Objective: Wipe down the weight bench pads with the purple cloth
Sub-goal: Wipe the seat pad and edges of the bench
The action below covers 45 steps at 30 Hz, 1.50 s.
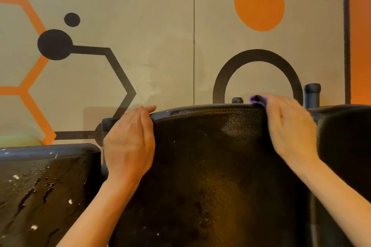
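Observation:
A black textured bench pad (210, 166) stands upright in the middle, damp and shiny near its top edge. My left hand (130, 144) grips the pad's upper left corner, fingers curled over the edge. My right hand (291, 126) lies on the pad's upper right corner and presses the purple cloth (258, 100) against the top edge. Only a small fold of the cloth shows past my fingers; the rest is hidden under the hand.
A second black pad (40, 186) with wet streaks and droplets sits lower on the left. Another dark pad (345, 146) stands at the right. A black post (312, 95) rises behind the right corner. A painted wall (160, 26) stands close behind.

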Available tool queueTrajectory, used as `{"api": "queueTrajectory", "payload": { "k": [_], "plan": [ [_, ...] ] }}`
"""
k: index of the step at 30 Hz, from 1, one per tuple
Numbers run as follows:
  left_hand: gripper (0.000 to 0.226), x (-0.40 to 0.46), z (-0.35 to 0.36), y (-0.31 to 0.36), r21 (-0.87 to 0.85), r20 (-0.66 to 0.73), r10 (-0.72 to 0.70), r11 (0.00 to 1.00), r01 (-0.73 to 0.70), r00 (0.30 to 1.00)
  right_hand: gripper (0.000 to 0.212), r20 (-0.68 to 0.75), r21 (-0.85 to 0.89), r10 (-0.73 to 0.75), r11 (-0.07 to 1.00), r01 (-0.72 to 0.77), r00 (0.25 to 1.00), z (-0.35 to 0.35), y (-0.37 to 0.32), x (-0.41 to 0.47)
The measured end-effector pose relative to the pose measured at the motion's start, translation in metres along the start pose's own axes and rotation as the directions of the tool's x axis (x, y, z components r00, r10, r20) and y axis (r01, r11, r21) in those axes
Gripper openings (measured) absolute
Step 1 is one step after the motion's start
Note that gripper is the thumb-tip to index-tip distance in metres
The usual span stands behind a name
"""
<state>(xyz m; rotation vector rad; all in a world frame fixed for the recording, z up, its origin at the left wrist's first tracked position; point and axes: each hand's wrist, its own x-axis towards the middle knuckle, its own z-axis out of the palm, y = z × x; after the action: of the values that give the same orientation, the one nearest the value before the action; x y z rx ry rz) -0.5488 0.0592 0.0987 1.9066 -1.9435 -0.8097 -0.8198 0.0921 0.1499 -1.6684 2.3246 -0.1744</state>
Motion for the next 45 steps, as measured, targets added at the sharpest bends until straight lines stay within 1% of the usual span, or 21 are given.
{"api": "queueTrajectory", "payload": {
  "k": [2,3,7,9,11,13,15,17,19,22,24,26,29,32,36,37,39,41,42,43,45],
  "plan": [
    [0.047,0.001,0.0,0.001,0.022,-0.006,-0.006,1.0,0.006,1.0,0.038,-0.062,-0.008,0.141,0.99,-0.142,0.988,0.004,-0.011,-0.001],
    [0.047,0.001,0.0,0.001,0.031,-0.004,-0.008,0.999,0.008,1.0,0.037,-0.09,-0.023,0.115,0.993,-0.117,0.989,0.013,-0.033,-0.001],
    [0.046,0.001,-0.003,0.003,0.048,0.013,0.002,0.999,-0.003,1.0,0.036,-0.043,-0.075,-0.268,0.961,0.265,0.962,0.062,-0.13,-0.006],
    [0.045,0.001,-0.005,0.004,0.055,0.017,0.006,0.998,-0.007,1.0,0.042,0.061,-0.051,-0.386,0.92,0.389,0.921,0.054,-0.125,-0.001],
    [0.046,0.002,-0.005,0.004,0.046,0.008,0.016,0.999,-0.016,1.0,0.053,0.111,-0.107,-0.328,0.935,0.339,0.938,0.031,-0.083,0.004],
    [0.043,0.003,-0.005,0.005,0.046,-0.008,0.036,0.998,-0.036,0.999,0.051,0.096,-0.129,-0.056,0.989,0.068,0.994,0.006,-0.036,0.009],
    [0.04,0.003,-0.004,0.007,0.058,-0.034,0.052,0.997,-0.05,0.998,0.04,0.021,-0.084,0.145,0.986,-0.143,0.989,0.0,-0.028,0.007],
    [0.038,0.002,-0.004,0.006,0.06,-0.048,0.061,0.997,-0.058,0.997,0.041,-0.036,-0.079,0.049,0.996,-0.052,0.998,0.021,-0.073,0.003],
    [0.033,0.002,-0.003,0.002,0.057,-0.044,0.081,0.995,-0.078,0.996,0.038,-0.051,-0.029,-0.17,0.985,0.169,0.984,0.053,-0.13,-0.006],
    [0.033,0.002,-0.005,0.001,0.099,-0.029,0.116,0.989,-0.112,0.993,0.04,0.053,-0.027,-0.39,0.92,0.392,0.919,0.063,-0.153,-0.006],
    [0.044,0.002,-0.008,0.0,0.008,0.019,0.041,0.999,-0.041,0.999,0.045,0.13,-0.134,-0.361,0.916,0.377,0.923,0.047,-0.118,-0.001],
    [0.051,-0.007,-0.01,-0.005,-0.117,0.043,-0.022,0.993,0.027,0.999,0.051,0.076,-0.24,-0.194,0.948,0.207,0.978,0.025,-0.076,0.003],
    [0.054,-0.028,-0.015,-0.016,-0.216,0.01,-0.106,0.971,0.105,0.994,0.042,-0.108,-0.073,-0.009,0.997,0.001,0.994,0.03,-0.081,-0.005],
    [0.056,-0.041,-0.009,-0.025,-0.251,0.025,-0.147,0.957,0.148,0.989,0.034,-0.159,-0.057,-0.161,0.986,0.154,0.974,0.072,-0.14,-0.028],
    [0.057,-0.042,-0.004,-0.029,-0.219,0.01,-0.12,0.969,0.119,0.993,0.047,0.087,-0.163,-0.472,0.862,0.48,0.877,0.07,-0.128,-0.033],
    [0.056,-0.041,-0.003,-0.029,-0.217,0.0,-0.119,0.969,0.116,0.993,0.05,0.098,-0.221,-0.464,0.852,0.474,0.88,0.062,-0.106,-0.032],
    [0.055,-0.041,-0.002,-0.029,-0.217,-0.013,-0.127,0.969,0.121,0.992,0.052,0.036,-0.231,-0.241,0.942,0.242,0.97,0.046,-0.071,-0.036],
    [0.054,-0.041,-0.002,-0.027,-0.207,-0.025,-0.121,0.972,0.113,0.992,0.052,-0.098,-0.164,-0.003,0.986,-0.014,0.995,0.046,-0.077,-0.046],
    [0.054,-0.041,-0.002,-0.026,-0.197,-0.028,-0.117,0.974,0.109,0.993,0.051,-0.141,-0.15,0.025,0.988,-0.046,0.99,0.056,-0.095,-0.05],
    [0.054,-0.041,-0.002,-0.026,-0.192,-0.026,-0.114,0.975,0.107,0.993,0.05,-0.142,-0.148,-0.032,0.989,0.011,0.989,0.071,-0.119,-0.054],
    [0.054,-0.04,-0.004,-0.028,-0.242,-0.001,-0.116,0.964,0.112,0.993,0.049,-0.054,-0.132,-0.298,0.948,0.289,0.953,0.097,-0.162,-0.064]
  ]
}}
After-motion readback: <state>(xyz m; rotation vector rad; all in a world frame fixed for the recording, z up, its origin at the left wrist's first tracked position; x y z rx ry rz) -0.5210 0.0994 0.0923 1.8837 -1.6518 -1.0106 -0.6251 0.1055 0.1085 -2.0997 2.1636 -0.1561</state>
